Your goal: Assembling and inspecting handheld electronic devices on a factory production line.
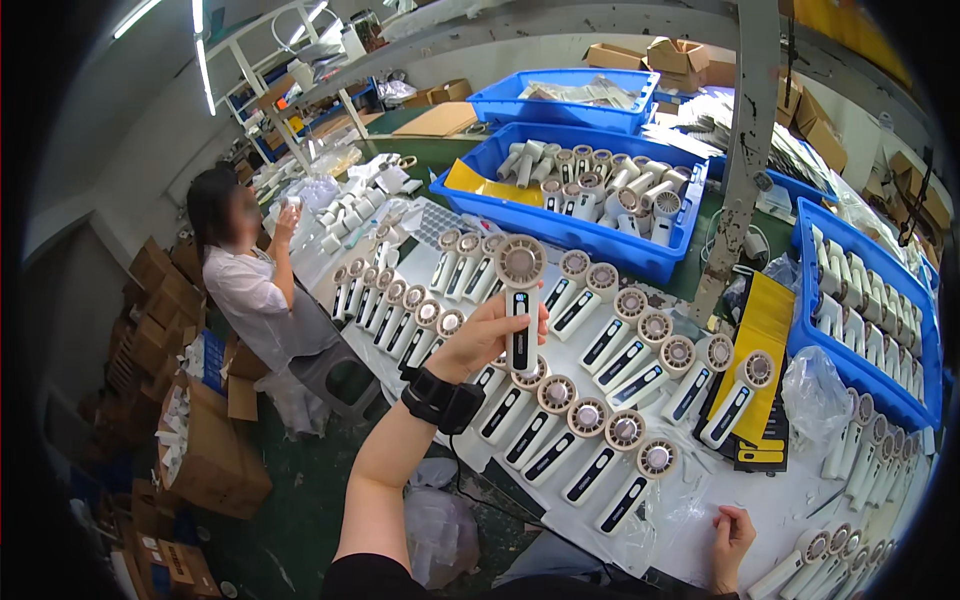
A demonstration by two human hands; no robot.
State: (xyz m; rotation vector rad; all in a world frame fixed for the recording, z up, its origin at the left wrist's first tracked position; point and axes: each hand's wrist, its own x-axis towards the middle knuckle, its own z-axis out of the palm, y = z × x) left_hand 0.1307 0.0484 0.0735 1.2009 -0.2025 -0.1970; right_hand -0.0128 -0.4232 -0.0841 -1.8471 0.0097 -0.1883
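Observation:
My left hand (pixel 497 328) is wrapped round the handle of a white handheld fan (pixel 521 262) and holds it upright above the table. The fan has a round grilled head and a dark strip with a small lit display down its handle. Below and around it, rows of similar fans (pixel 590 475) lie on the white tabletop, several with lit displays. My right hand (pixel 734 545) rests low over the near right part of the table, its fingers curled in and no object visible in them. It is nearest to a group of fans (pixel 815 545) at the lower right.
A blue crate (pixel 640 262) of fans stands at the back, another blue crate (pixel 803 300) at the right. A grey metal post (pixel 745 150) rises between them. Yellow sheet (pixel 765 330) and clear plastic bag (pixel 815 395) lie nearby. At left a person (pixel 250 270) handles a white part.

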